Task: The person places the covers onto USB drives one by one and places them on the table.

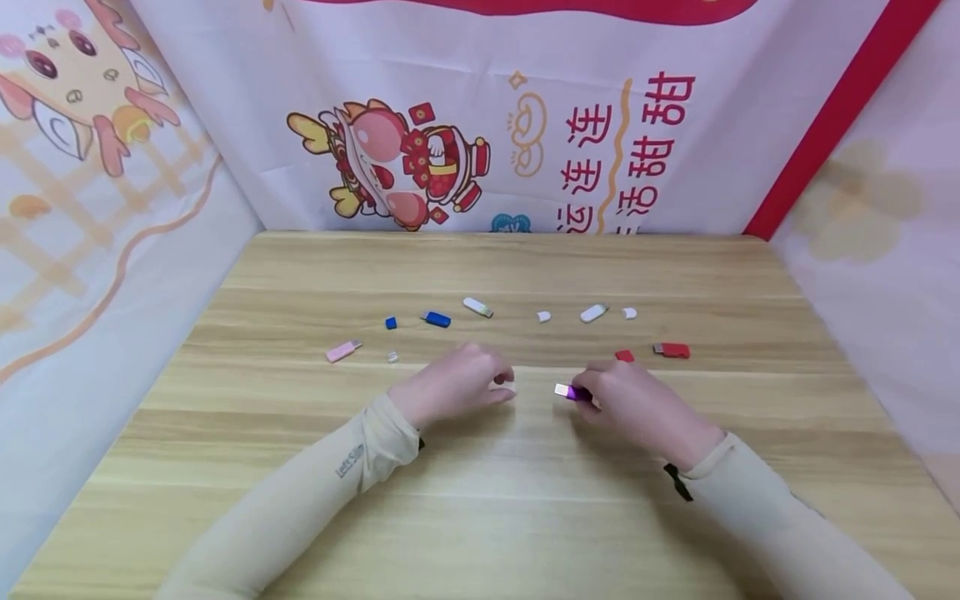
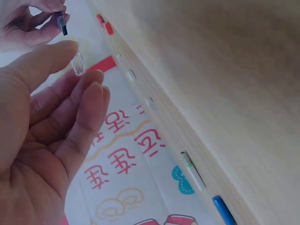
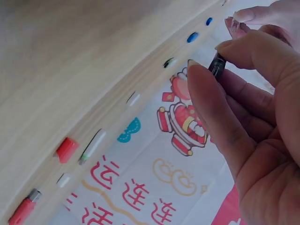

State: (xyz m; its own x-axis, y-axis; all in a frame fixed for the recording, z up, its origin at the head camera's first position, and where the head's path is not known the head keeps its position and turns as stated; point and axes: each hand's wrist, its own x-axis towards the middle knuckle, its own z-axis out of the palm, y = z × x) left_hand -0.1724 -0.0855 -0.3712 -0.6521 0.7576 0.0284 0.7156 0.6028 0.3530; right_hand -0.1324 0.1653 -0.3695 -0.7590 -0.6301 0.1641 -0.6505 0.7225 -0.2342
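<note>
Over the middle of the table, my left hand (image 1: 457,385) pinches a small clear cap (image 2: 78,64) between thumb and fingertips. To its right, my right hand (image 1: 637,406) grips a purple USB stick (image 1: 574,392) with its bright metal plug pointing left, toward the cap. A short gap separates the two. Fingers cover much of the stick's body, and in the right wrist view only a dark part of it shows between thumb and finger. Just beyond the right hand lies a red cap (image 1: 625,356), with a red USB stick (image 1: 672,351) to its right.
On the wooden table (image 1: 480,517), a pink USB stick (image 1: 343,351) and another clear cap (image 1: 392,357) lie left. Farther back are a blue cap (image 1: 391,322), a blue USB stick (image 1: 437,319), two white sticks (image 1: 477,307) and two white caps (image 1: 543,317). Printed cloth hangs behind.
</note>
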